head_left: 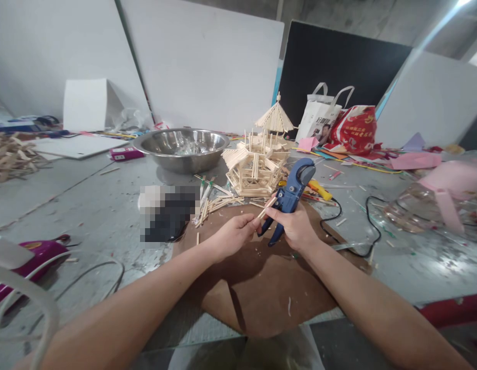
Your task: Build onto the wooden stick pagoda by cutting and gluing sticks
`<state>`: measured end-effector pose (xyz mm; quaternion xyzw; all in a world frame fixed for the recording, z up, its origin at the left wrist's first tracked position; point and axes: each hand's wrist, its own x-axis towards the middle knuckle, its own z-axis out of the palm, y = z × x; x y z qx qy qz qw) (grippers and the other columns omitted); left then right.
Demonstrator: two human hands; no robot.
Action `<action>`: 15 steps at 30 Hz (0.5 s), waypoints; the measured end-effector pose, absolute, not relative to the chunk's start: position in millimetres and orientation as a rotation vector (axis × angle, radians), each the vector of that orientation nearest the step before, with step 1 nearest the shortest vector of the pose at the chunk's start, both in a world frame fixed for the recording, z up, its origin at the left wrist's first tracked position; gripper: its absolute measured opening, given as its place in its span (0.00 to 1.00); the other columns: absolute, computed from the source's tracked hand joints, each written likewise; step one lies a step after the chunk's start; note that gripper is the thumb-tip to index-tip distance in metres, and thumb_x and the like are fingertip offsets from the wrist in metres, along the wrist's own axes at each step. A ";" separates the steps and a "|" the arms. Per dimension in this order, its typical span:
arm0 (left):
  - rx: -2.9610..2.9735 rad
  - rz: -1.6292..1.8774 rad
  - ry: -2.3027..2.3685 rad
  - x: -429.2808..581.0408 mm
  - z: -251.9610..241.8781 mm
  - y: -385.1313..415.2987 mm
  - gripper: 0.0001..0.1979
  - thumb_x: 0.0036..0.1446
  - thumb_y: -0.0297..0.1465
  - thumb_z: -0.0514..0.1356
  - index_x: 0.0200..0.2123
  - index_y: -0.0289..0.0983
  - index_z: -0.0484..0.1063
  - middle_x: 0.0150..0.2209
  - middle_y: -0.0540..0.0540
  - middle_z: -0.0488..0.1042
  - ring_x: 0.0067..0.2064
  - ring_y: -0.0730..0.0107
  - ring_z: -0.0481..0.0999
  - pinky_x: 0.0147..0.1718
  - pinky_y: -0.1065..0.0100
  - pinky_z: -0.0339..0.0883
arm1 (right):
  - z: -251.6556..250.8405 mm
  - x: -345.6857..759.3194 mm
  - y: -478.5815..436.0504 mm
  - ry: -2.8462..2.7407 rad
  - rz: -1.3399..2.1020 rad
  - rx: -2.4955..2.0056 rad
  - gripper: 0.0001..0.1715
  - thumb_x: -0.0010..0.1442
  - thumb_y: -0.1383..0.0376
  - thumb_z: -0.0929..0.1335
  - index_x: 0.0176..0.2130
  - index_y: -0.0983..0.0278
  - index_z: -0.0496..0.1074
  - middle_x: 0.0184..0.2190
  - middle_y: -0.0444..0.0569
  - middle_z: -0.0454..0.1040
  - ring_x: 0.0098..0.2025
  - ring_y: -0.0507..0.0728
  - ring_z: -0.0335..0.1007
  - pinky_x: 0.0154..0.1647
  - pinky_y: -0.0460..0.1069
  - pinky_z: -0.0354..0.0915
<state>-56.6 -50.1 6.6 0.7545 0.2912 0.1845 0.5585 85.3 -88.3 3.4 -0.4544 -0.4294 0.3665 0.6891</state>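
Over a brown sheet [257,288], my left hand [238,234] is closed on one end of a thin wooden stick [266,207]. My right hand [296,226] is wrapped round a blue pipe cutter [290,190], whose jaw points up and away from me. The thumb of that hand also meets the upper part of the stick, beside the cutter's handles. Just beyond the hands stands a pavilion model [255,169] built of wooden sticks. Loose sticks [218,203] lie in front of it, left of the cutter.
A steel basin [184,149] with clear plastic inside stands behind left. A yellow-handled tool [319,190] and its black cable [373,226] lie right. Further out are a jug with a pink lid [446,195], a red bag [354,131], and a pile of wood scraps [15,156].
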 end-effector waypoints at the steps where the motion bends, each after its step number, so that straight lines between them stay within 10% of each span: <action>1: 1.779 0.439 0.696 -56.5 6.4 -50.1 0.17 0.52 0.42 0.45 0.25 0.35 0.60 0.15 0.57 0.48 0.18 0.81 0.49 0.17 0.75 0.45 | 3.2 85.0 -88.2 -0.952 0.834 -1.010 0.14 0.39 0.67 0.70 0.29 0.65 0.64 0.21 0.39 0.68 0.23 0.50 0.65 0.27 0.47 0.63; 15: 2.284 0.667 0.923 -56.3 2.2 -49.5 0.13 0.52 0.35 0.47 0.25 0.35 0.67 0.19 0.52 0.63 0.22 0.78 0.59 0.22 0.75 0.51 | 7.7 90.8 -84.2 -0.719 0.881 -0.955 0.15 0.36 0.69 0.70 0.28 0.66 0.64 0.17 0.38 0.67 0.19 0.50 0.64 0.24 0.47 0.62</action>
